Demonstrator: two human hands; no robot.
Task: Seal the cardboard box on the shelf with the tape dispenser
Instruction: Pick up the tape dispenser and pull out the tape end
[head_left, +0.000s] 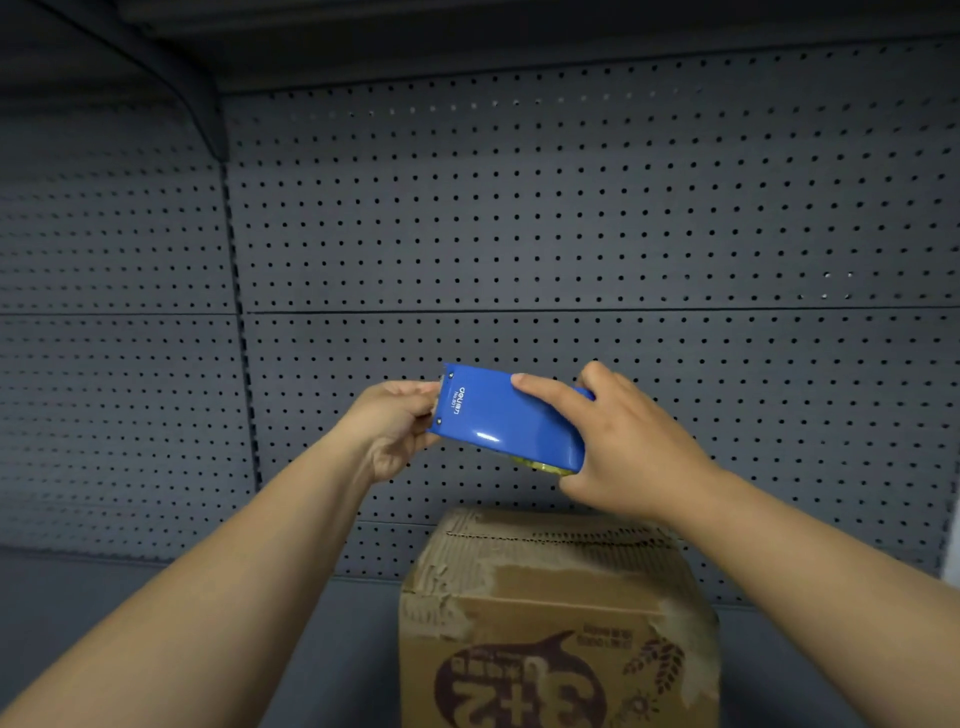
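A blue tape dispenser (501, 415) is held in the air above the cardboard box (556, 618), tilted with its cutter end to the left. My right hand (623, 441) grips its rear end, where a bit of yellowish tape roll shows underneath. My left hand (395, 426) pinches at the cutter end of the dispenser; whether tape is between the fingers is hidden. The brown box stands on the grey shelf (104, 613) below both hands, its top flaps down and its surface torn in patches, with a dark printed logo on the front.
A grey pegboard back panel (571, 208) fills the wall behind the box. A shelf bracket (202, 104) curves down at the upper left under the shelf above. The shelf surface stretches left and right of the box.
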